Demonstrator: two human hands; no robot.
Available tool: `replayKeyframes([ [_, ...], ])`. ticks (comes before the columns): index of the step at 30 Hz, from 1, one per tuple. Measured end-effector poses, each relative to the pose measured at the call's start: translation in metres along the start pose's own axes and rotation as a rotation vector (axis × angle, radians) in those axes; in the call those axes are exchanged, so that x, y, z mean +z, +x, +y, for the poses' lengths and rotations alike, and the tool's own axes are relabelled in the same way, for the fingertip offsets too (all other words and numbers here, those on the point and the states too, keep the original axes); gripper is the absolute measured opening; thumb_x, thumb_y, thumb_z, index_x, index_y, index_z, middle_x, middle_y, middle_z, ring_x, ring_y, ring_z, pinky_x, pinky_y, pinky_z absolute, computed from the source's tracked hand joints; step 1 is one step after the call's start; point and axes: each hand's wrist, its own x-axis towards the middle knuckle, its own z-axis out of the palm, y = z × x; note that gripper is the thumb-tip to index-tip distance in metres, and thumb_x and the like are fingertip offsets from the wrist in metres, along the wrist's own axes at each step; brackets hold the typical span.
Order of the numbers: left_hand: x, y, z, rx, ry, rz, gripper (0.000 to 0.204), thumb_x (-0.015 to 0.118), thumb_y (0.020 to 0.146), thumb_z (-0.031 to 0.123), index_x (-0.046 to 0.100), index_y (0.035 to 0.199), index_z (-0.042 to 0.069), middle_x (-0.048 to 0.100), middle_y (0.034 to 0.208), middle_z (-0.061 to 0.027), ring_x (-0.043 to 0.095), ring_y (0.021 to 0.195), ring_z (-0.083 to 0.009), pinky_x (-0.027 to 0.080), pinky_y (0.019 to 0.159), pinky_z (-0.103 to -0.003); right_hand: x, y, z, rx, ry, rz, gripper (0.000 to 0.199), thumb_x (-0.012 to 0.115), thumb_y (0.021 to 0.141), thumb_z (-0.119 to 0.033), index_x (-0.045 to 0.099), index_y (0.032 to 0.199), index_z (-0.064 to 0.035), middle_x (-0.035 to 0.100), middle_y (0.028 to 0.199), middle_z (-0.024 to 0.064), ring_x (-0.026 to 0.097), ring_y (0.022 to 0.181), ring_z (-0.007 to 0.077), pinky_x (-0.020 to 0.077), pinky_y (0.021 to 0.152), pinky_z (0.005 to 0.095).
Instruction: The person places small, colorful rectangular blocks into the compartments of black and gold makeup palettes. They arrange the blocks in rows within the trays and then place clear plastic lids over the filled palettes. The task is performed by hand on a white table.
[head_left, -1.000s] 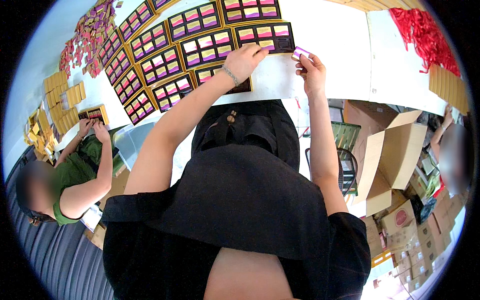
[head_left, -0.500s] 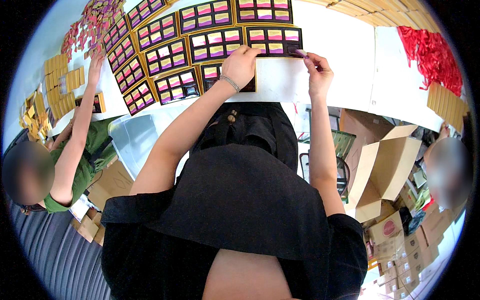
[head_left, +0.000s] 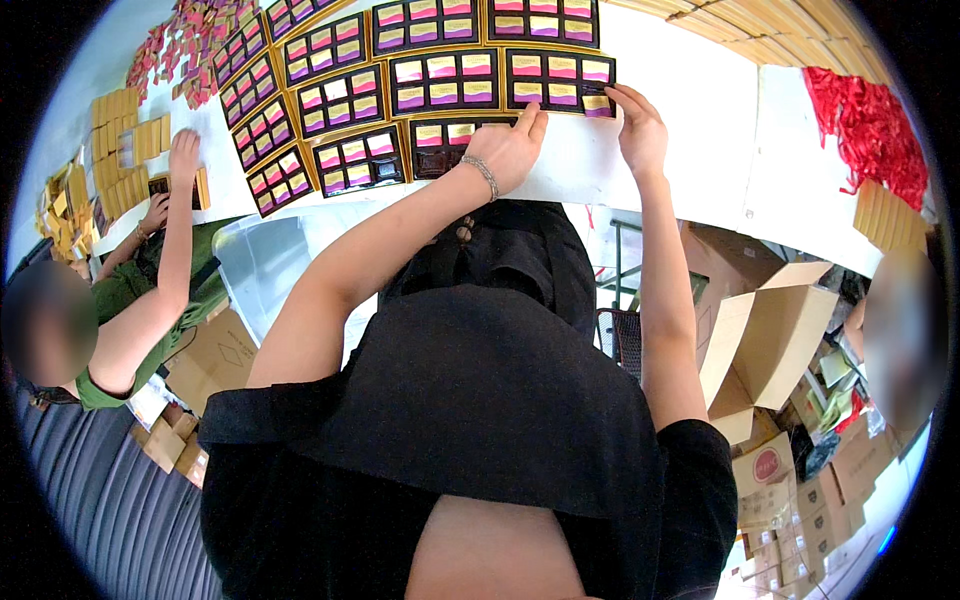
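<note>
From my remote post I look down on a white table (head_left: 700, 150), where two bare hands work apart at one shallow box (head_left: 545, 80), its black insert framed in gold, in the right-hand part of the rows nearest the wearer. Three gold-and-pink pieces line its upper row, their two colors meeting in a wavy edge; gold-and-purple ones sit below. A small piece (head_left: 598, 105) in the lower right cell shows a mostly gold face and sits low, with dark insert visible above it. The right hand (head_left: 643, 135) reaches the box's right corner, fingertips beside that piece; I cannot tell whether they pinch it. The left hand (head_left: 505, 155), with a bracelet (head_left: 482, 178) at its wrist, extends two fingers to the front edge, the others curled; its grip I cannot make out. Similar filled boxes (head_left: 443, 80) spread leftward and beyond. Red ribbons (head_left: 865, 130) lie heaped far right, while a co-worker's hand (head_left: 184, 155) is raised at left.
</note>
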Motion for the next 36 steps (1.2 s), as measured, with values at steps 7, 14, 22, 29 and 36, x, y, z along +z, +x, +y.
replayKeyframes([
  [7,0.009,0.009,0.001,-0.068,-0.003,-0.049,0.072,0.056,0.073,0.007,0.030,0.138,-0.005,0.028,0.147,-0.0245,0.067,0.076,-0.0277,0.056,0.059,-0.037,0.018,-0.036,-0.030,0.021,-0.283,-0.109,0.057,0.057,0.071,0.003,0.058,0.125,-0.0131,0.053,0.134,-0.0036,0.060,0.070,0.0179,0.0550,0.060,0.0267],
  [14,-0.002,0.020,0.014,-0.030,-0.014,-0.041,0.073,0.057,0.074,0.007,0.027,0.140,-0.006,0.023,0.150,-0.0227,0.067,0.082,-0.0278,0.056,0.065,-0.038,0.020,-0.036,-0.026,0.044,-0.145,-0.087,0.055,0.053,0.071,0.006,0.057,0.123,-0.0108,0.053,0.134,-0.0022,0.064,0.076,0.0213,0.0558,0.065,0.0309],
  [22,-0.001,0.035,0.024,-0.055,-0.021,-0.086,0.068,0.055,0.075,0.004,0.032,0.138,-0.003,0.027,0.149,-0.0189,0.066,0.088,-0.0258,0.056,0.069,-0.037,0.000,-0.022,-0.020,0.887,1.232,0.149,0.031,0.054,0.091,-0.011,0.054,0.119,0.0027,0.064,0.101,0.0124,0.060,0.078,0.0144,0.0486,0.064,0.0248],
  [29,-0.026,0.010,0.006,-0.246,-1.279,0.021,0.042,0.055,0.086,0.007,0.049,0.128,0.003,0.059,0.122,-0.0130,0.064,0.099,-0.0244,0.055,0.083,-0.036,-0.049,-0.023,-0.039,0.427,2.348,-0.261,0.058,0.052,0.084,-0.004,0.035,0.138,0.0058,0.034,0.143,0.0262,0.032,0.135,0.0373,0.0253,0.110,0.0542],
  [36,-0.009,-0.031,-0.041,0.107,-2.258,-0.051,0.047,0.049,0.085,-0.011,0.043,0.131,-0.005,0.052,0.129,-0.0227,0.054,0.119,-0.0310,0.049,0.098,-0.043,-0.053,-0.026,-0.080,0.490,1.906,-0.345,0.056,0.045,0.087,0.009,0.027,0.140,0.0046,0.037,0.140,0.0274,0.035,0.133,0.0388,0.0352,0.108,0.0492],
])
